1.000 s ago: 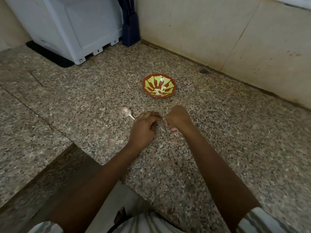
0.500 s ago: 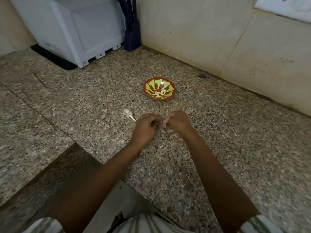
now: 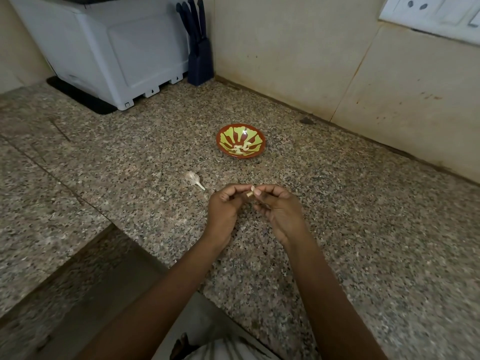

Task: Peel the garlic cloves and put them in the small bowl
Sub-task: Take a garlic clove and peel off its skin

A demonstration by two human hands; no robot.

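Pinching garlic clove (image 3: 251, 191), both hands, counter (image 3: 363, 229) mid-span.

No legible text, labels or nos. anywhere.

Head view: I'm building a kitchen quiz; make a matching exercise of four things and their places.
1 red and yellow-green patterned bowl
2 small pale garlic clove
3 white papery garlic stalk
4 dark blue knife block

A in the far corner
B pinched between left hand and right hand
C on the granite counter, just left of the hands
D beyond the hands, holding peeled cloves

Pairs: 1-D, 2-B, 3-C, 4-A
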